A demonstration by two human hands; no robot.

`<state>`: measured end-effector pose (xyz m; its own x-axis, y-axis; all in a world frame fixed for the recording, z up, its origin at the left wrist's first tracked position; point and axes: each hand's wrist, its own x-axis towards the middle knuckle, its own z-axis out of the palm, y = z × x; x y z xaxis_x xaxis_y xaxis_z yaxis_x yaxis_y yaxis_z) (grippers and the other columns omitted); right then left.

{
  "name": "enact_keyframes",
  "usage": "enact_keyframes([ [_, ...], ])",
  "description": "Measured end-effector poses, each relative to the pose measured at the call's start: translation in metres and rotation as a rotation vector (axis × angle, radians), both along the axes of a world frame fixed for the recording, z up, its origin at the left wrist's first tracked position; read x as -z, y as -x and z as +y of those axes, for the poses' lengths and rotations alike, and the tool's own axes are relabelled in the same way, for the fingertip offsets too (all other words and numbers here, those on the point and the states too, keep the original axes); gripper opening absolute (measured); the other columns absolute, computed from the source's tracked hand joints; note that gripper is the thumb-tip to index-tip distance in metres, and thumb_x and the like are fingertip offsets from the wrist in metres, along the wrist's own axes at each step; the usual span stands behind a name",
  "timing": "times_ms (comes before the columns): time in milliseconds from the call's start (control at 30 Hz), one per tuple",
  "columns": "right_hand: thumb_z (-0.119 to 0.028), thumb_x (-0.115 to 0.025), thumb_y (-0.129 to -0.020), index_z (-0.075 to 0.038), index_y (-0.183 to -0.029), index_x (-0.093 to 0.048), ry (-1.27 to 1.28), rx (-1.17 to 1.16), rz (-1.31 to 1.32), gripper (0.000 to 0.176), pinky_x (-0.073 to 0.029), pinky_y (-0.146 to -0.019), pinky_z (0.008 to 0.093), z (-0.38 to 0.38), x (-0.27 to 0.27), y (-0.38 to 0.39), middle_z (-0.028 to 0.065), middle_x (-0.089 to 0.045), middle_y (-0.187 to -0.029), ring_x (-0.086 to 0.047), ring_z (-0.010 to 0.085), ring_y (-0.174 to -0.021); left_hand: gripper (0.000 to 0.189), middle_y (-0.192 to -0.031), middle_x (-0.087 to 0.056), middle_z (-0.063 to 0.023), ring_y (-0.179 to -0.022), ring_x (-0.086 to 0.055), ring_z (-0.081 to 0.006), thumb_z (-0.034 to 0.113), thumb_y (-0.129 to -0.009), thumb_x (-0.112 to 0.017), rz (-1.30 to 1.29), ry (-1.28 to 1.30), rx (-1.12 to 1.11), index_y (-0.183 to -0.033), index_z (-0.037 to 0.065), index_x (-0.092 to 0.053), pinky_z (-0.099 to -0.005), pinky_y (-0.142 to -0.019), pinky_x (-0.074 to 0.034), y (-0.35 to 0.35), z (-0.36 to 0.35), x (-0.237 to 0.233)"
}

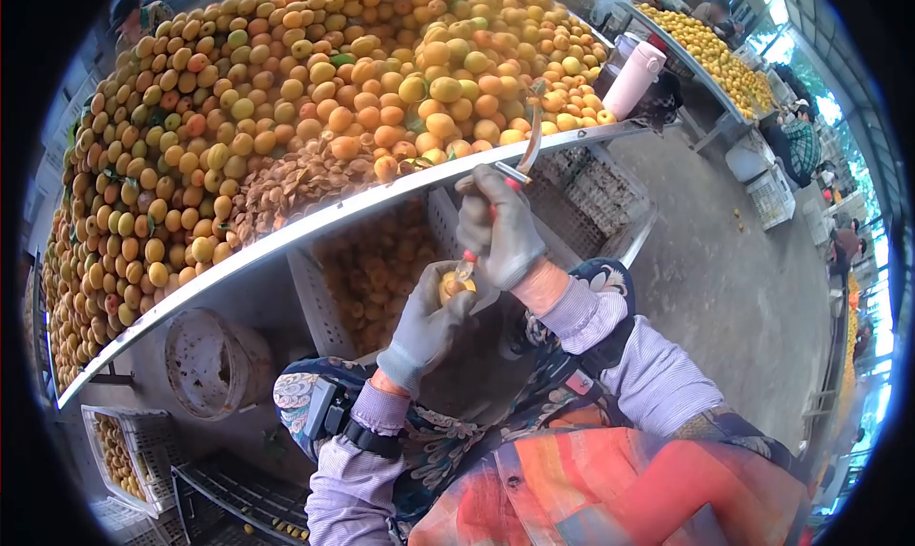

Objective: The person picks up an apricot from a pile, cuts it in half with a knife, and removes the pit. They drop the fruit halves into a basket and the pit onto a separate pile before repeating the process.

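My left hand (425,323), in a grey glove, is closed around a small yellow fruit (456,285) above my lap. Gloved too, my right hand (499,224) grips a red-handled tool (469,257), whose lower end meets the fruit. A curved blade (532,144) and a short metal piece (513,172) stick out above the right fist. Just beyond both hands runs the metal table edge (362,198), with a great heap of orange and yellow fruit (315,89) behind it. A brown pile of pits (295,186) lies on the table near that edge.
Under the table stand a crate of halved fruit (376,284), another crate (600,198) and a dirty white bucket (212,363). A pink bottle (633,81) stands at the table's right corner. Crates (129,451) sit at lower left. Several people are farther off, one in a green checked shirt (802,146).
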<state>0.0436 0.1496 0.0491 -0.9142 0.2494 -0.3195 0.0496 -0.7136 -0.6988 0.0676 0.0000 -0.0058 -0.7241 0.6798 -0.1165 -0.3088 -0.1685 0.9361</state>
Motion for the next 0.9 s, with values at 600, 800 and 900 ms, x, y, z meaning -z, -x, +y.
enact_keyframes([
  [600, -0.031, -0.054, -0.094, -0.011, -0.086, -0.054, 0.264, -0.07, -0.076, 0.022, -0.018, -0.041, 0.0222, 0.024, 0.051, 0.004, -0.0095, -0.029, -0.057, -0.023, 0.005, -0.044, 0.028, -0.095, -0.052, -0.0019, -0.074, -0.052, -0.0053, 0.013, -0.094, -0.055, 0.121, 0.098, -0.018, -0.119, 0.004, -0.046, -0.021, -0.062, -0.047, -0.003, 0.004, -0.007],
  [800, -0.029, -0.053, -0.095, -0.009, -0.086, -0.053, 0.394, -0.031, -0.11, 0.022, -0.018, -0.04, 0.0216, 0.025, 0.057, 0.004, -0.0091, -0.027, -0.057, -0.023, 0.0048, -0.044, 0.03, -0.095, -0.052, -0.0017, -0.073, -0.051, -0.0047, 0.015, -0.095, -0.054, 0.181, 0.071, -0.012, -0.121, 0.004, -0.045, -0.021, -0.063, -0.045, -0.006, 0.004, -0.007],
  [900, -0.029, -0.053, -0.095, -0.009, -0.086, -0.053, 0.459, -0.032, -0.12, 0.022, -0.018, -0.04, 0.0221, 0.028, 0.06, 0.004, -0.009, -0.026, -0.057, -0.021, 0.0051, -0.043, 0.031, -0.094, -0.052, -0.0016, -0.073, -0.05, -0.0051, 0.014, -0.096, -0.054, 0.268, 0.112, -0.011, -0.123, 0.004, -0.044, -0.0209, -0.064, -0.044, -0.005, 0.005, -0.006],
])
